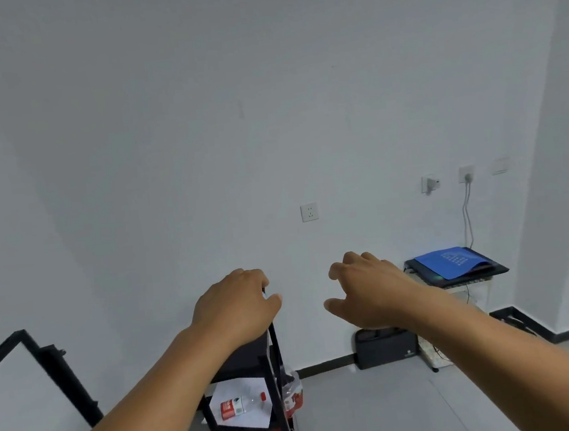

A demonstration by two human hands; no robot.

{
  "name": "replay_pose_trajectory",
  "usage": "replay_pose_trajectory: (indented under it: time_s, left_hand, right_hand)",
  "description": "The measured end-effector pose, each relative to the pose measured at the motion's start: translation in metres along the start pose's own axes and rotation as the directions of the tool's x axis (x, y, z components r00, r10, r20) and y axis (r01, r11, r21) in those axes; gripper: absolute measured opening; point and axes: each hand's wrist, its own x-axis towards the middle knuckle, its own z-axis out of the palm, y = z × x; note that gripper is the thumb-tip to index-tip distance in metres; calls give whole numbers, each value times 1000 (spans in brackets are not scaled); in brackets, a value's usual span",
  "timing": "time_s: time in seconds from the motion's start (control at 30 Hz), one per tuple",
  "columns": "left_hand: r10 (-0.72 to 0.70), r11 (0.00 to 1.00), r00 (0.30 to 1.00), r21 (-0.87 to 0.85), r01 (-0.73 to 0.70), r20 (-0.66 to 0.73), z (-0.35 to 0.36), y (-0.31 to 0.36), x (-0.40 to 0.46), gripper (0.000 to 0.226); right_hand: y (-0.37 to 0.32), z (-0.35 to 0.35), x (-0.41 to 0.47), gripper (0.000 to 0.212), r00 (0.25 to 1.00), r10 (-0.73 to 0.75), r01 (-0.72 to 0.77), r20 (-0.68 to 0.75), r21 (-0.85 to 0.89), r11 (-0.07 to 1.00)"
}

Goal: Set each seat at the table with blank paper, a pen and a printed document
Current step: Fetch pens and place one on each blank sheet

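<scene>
My left hand [237, 305] is stretched out over the top of a black shelf rack [275, 364]. Its fingers and thumb curl round a thin dark upright piece that lines up with the rack's front post. My right hand [365, 290] hovers in the air to the right of it, fingers loosely curled, holding nothing. On a lower shelf of the rack lies a white sheet of paper [249, 421]. No table, seat or pen is in view.
A plastic bottle with a red label [239, 406] lies on the sheet. A black-framed whiteboard [12, 383] leans at the left. A black bag [386, 347] stands against the wall. To the right, a blue mat [450, 262] lies on a black device on a small stand.
</scene>
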Motion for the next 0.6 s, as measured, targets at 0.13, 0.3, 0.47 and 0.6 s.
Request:
replay_pose_trajectory:
  time_s: [0.13,0.3,0.47,0.6]
  left_hand:
    - [-30,999,999,-12,30,-23,1,15,61,52]
    - [-48,999,999,-15,48,-20,10,20,142,53]
    - [-61,998,997,-28,59,-40,22,7,216,52]
    - [-79,995,996,-59,76,-41,43,-20,292,52]
  right_hand:
    - [38,-10,57,56,1000,-10,10,-23,-3,1000]
    - [74,-5,129,57,1000,-26,26,1,-10,1000]
    - [96,10,206,56,999,-33,34,12,-20,999]
    - [101,28,288,55,997,-60,62,40,-58,996]
